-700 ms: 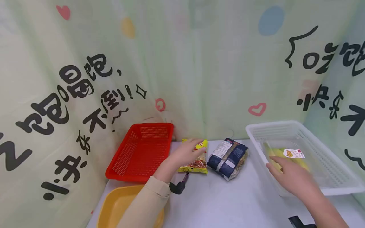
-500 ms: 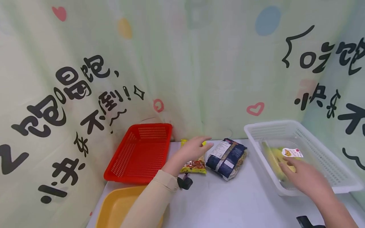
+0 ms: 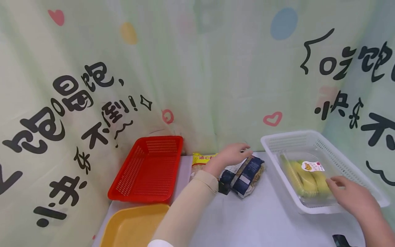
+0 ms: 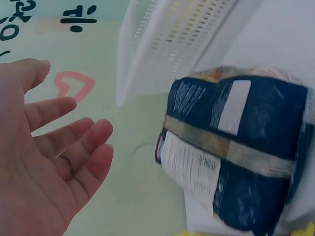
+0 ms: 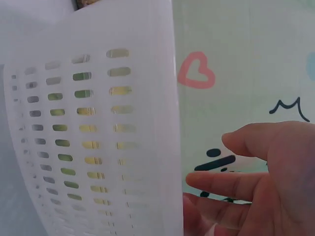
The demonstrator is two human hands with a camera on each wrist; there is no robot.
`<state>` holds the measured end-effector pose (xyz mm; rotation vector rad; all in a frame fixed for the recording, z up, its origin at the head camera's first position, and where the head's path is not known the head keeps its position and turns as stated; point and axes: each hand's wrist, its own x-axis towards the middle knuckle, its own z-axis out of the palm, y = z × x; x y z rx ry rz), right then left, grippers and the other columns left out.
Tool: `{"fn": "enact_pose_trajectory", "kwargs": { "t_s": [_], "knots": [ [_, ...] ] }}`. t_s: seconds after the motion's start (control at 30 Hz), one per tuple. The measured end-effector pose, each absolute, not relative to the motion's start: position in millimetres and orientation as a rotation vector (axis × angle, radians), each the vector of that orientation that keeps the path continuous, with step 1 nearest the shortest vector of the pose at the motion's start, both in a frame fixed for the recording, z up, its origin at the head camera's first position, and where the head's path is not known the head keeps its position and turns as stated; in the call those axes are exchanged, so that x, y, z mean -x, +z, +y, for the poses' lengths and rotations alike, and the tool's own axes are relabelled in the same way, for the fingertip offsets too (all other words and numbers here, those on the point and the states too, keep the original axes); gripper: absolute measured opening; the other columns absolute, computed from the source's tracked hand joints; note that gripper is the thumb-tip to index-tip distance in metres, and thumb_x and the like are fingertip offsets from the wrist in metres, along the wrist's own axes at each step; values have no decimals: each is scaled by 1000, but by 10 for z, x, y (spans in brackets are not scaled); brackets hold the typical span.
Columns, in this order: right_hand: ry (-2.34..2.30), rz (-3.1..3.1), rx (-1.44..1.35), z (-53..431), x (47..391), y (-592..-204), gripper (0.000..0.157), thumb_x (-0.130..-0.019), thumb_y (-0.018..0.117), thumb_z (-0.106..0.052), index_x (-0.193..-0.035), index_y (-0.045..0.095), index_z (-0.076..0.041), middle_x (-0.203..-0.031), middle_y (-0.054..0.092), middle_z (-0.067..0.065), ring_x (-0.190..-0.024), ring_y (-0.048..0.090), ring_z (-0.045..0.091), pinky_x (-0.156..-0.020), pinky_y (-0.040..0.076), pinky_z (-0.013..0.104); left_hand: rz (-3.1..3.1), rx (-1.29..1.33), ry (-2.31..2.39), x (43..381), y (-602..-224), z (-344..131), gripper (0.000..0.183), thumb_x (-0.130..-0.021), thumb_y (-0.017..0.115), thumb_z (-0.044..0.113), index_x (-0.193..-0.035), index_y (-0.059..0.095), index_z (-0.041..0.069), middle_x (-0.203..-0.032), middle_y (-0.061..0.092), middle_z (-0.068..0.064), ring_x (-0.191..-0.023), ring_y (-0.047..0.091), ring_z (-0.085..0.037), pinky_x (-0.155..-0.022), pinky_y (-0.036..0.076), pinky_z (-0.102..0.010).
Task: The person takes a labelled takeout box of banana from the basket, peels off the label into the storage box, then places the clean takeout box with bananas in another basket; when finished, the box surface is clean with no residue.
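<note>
My left hand [image 3: 229, 157] hovers over the back of a dark blue bag of dry food [image 3: 247, 176]. In the left wrist view its fingers are spread and loosely bent, with nothing in them, and the bag [image 4: 241, 147] lies apart from them. A clear plastic box of bananas [image 3: 308, 181] with a white label sits inside the white basket [image 3: 367, 185]. At the basket's front right, my right hand [image 3: 355, 195] overlaps the rim, fingertips close to the box. In the right wrist view its thumb and fingers stand apart with nothing between them, beside the basket wall [image 5: 147, 123].
A yellow-topped snack bag [image 3: 199, 161] lies partly hidden behind my left forearm. On the left stands a red perforated basket [image 3: 148, 171], with a yellow tray [image 3: 132, 223] in front of it. A printed curtain [image 3: 216, 85] hangs behind the white table [image 3: 262, 223].
My left hand has moved right, from over the yellow snack bag to over the blue bag. The right hand has drawn right across the banana box toward the basket's front right rim.
</note>
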<state>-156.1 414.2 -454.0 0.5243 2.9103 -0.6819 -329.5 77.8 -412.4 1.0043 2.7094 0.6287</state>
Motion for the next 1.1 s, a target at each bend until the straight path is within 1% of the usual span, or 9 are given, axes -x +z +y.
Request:
{"fn": "enact_pose_trajectory", "kwargs": {
  "t_s": [0.1,0.17,0.23,0.33,0.5,0.67,0.83,0.97,1.1],
  "knots": [
    [-706,2938,-558,4165,1535,-4548,76,-102,34,-54,-136,40,13,-129,45,43,-99,55,52,-71,51,56,2688,-962,623,3336,-4157,920,52,-103,40,50,-146,49,24,-145,55,5,-134,50,-13,-110,44,-29],
    [-703,2972,-567,4172,1522,-4543,72,-103,34,-51,-135,42,12,-128,46,42,-100,54,52,-73,50,58,2673,-936,636,3360,-4164,1001,53,-103,40,51,-146,48,24,-145,55,5,-134,50,-12,-110,44,-30],
    [-681,3003,-588,4173,1518,-4537,70,-103,34,-50,-135,43,12,-130,45,41,-106,48,57,-78,45,64,2659,-928,656,3383,-4154,1071,52,-103,40,49,-146,49,21,-144,55,4,-134,51,-13,-110,44,-31],
    [-678,2991,-632,4191,1532,-4539,71,-102,35,-51,-135,43,11,-132,44,41,-110,44,58,-83,43,67,2656,-923,667,3411,-4129,1156,51,-103,41,47,-145,50,18,-143,57,3,-132,52,-13,-109,45,-30],
    [-714,2926,-696,4231,1555,-4579,76,-101,36,-55,-138,39,12,-134,42,41,-111,43,58,-84,43,68,2683,-845,609,3435,-4154,1319,50,-103,41,48,-144,51,21,-143,55,7,-134,50,-10,-110,43,-26],
    [-759,2887,-774,4196,1545,-4578,80,-100,39,-55,-142,32,13,-131,36,44,-111,42,57,-80,46,67,2686,-803,595,3458,-4253,1447,49,-103,41,48,-144,51,23,-144,54,9,-134,49,-9,-109,43,-25],
    [-741,2814,-794,4213,1534,-4614,85,-99,40,-57,-143,27,15,-127,38,45,-106,50,54,-77,50,61,2735,-801,545,3444,-4289,1569,47,-103,41,48,-142,53,26,-143,55,12,-134,49,-7,-110,42,-23],
    [-738,2724,-805,4229,1510,-4648,91,-98,37,-61,-143,22,17,-122,43,44,-90,60,44,-68,54,48,2804,-862,425,3425,-4325,1654,45,-104,38,44,-141,55,26,-144,54,11,-136,47,-6,-111,40,-20],
    [-715,2677,-787,4223,1481,-4652,95,-97,33,-66,-142,23,17,-115,46,43,-82,61,35,-62,53,42,2855,-894,291,3413,-4404,1712,44,-104,36,44,-141,54,30,-146,52,12,-136,46,-6,-111,39,-21]
  ]
}}
